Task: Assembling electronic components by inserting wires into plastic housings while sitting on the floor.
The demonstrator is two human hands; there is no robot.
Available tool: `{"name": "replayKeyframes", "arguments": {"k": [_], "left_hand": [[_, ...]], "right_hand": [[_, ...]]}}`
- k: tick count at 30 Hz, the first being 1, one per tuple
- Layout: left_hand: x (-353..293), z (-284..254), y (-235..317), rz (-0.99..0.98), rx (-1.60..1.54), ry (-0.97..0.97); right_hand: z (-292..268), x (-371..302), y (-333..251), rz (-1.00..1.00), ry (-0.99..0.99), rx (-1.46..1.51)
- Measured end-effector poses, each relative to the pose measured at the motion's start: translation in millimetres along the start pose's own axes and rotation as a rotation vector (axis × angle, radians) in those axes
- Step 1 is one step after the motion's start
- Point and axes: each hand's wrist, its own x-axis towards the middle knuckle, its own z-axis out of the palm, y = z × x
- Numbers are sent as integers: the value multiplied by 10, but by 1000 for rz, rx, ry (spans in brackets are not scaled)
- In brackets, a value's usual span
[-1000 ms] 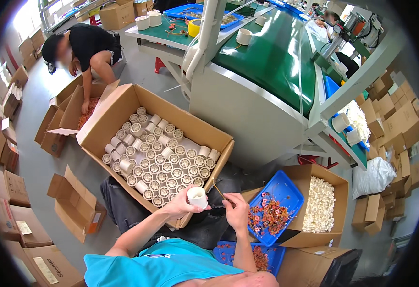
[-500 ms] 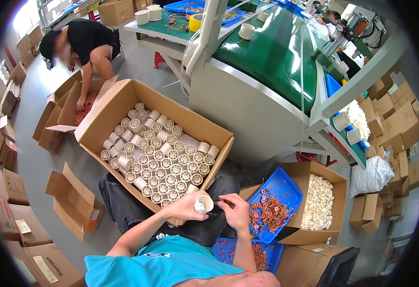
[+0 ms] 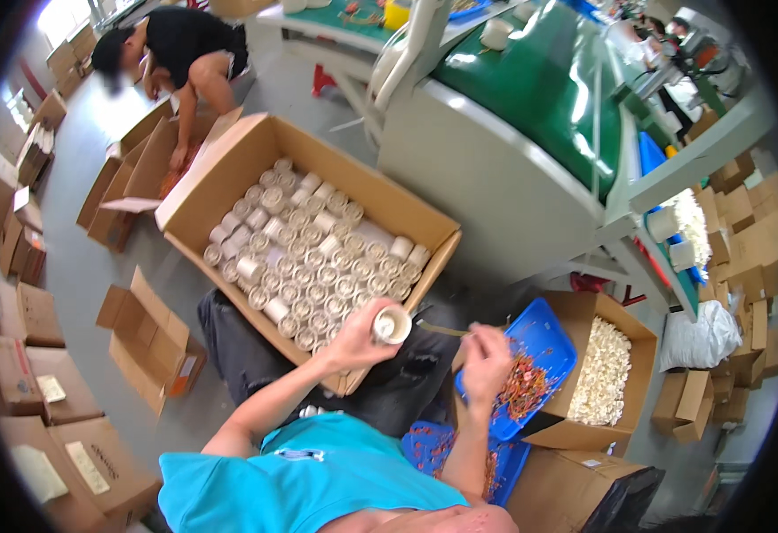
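Note:
My left hand is wrapped round a white round plastic cup, its open end facing up with something white inside. Pinched in the fingers of my right hand is a thin yellowish stick-like tool, which points toward the cup but stays apart from it. Motion blur hides what kind of tool it is. Beyond my left hand, a large cardboard box across my lap holds many similar white cups. Next to my right hand lies a blue tray of small red and orange wired parts.
A cardboard box of small white parts stands right of the tray; a second blue tray sits below. Ahead is a machine with a green conveyor belt. An open carton stands at left. Another person bends over a box.
My right hand has moved right and away from the cup, drawing the thin tool out from its rim. My left hand with the cup has risen slightly. The whole view has shifted.

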Motion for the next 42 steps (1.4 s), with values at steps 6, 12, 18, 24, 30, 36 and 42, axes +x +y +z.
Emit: {"name": "replayKeyframes", "arguments": {"k": [6, 12, 18, 24, 30, 36, 42], "left_hand": [[248, 52, 121, 237, 162, 172], [244, 59, 91, 387, 267, 231], [228, 19, 140, 398, 300, 192], [241, 20, 150, 417, 351, 172], [253, 40, 164, 430, 394, 144], [256, 113, 224, 402, 392, 24], [233, 131, 223, 268, 72, -77]], "right_hand": [[-191, 20, -710, -75, 34, 137], [0, -109, -701, -148, 5, 118], [-2, -130, -747, -140, -39, 131], [53, -120, -712, -192, -16, 104], [137, -133, -777, -72, -68, 190], [293, -54, -766, -312, -124, 45], [257, 44, -727, -238, -297, 94]]}}
